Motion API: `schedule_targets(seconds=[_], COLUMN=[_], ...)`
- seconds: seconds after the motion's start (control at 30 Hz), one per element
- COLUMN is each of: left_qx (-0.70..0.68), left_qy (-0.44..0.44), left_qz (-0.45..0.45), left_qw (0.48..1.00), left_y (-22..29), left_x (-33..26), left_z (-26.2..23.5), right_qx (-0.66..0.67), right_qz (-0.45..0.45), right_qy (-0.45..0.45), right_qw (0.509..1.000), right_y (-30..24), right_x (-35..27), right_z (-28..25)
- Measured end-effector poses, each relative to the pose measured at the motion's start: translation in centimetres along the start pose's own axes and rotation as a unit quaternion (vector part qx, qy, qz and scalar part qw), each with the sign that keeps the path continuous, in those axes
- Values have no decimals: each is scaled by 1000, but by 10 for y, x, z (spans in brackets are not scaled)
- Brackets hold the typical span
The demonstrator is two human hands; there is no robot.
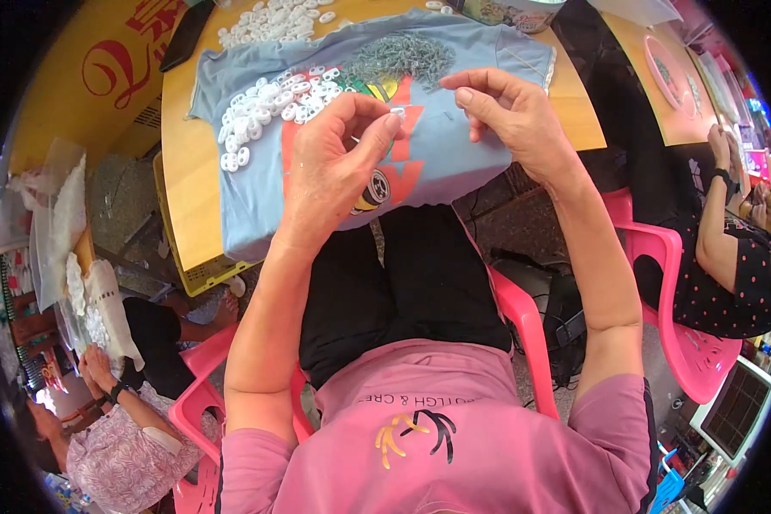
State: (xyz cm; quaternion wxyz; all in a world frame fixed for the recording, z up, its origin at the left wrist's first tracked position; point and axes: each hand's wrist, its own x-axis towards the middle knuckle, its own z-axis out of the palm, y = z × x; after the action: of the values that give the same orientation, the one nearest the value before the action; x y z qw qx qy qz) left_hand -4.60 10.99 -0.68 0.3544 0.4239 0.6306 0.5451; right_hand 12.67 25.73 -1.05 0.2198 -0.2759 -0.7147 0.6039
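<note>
the left hand [338,158] is raised over the near edge of the worktop [180,163], its fingers [391,122] pinched on a small white plastic piece [397,110] held between thumb and forefinger — the piece sits just above the printed front of a light blue t-shirt [454,163] spread flat across the worktop. the right hand [510,111] hovers just beside it to the right, thumb and forefinger drawn close together; whether they grip anything is too small to tell. on the shirt, left of the hands, lies a heap of white plastic pieces [270,103], and behind the hands a pile of thin grey metal bits [398,58] rests on the upper part of the shirt. more white pieces [274,19] lie on the bare wood beyond the shirt's collar edge. the person sits on a pink plastic chair [522,317], dark trousers and pink top filling the lower view. another person in a dotted dark top [732,274] sits at right on a second pink chair [677,343], and a third person in a patterned top [120,445] sits at lower left, hands near a clear bag of white pieces [94,317].
</note>
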Motion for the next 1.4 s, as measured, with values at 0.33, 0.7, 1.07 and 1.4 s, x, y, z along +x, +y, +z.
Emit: schedule_targets(seconds=[0.33,0.7,1.07,1.4], left_qx=[-274,-333,159,344], left_qy=[9,40,112,121], left_qz=[-56,-19,124,237], left_qw=[960,942,973,901], left_y=[5,13,-5,-22], left_x=[-25,-52,-25,-8], left_z=[12,18,-11,-10], right_qx=[284,315,327,319], right_qz=[47,50,31,29], right_qy=[-71,-101,-87,-64], right_qw=[955,942,940,945], right_y=[-13,-37,-38,-32], right_x=[-13,-40,-40,-34], right_z=[18,49,45,34])
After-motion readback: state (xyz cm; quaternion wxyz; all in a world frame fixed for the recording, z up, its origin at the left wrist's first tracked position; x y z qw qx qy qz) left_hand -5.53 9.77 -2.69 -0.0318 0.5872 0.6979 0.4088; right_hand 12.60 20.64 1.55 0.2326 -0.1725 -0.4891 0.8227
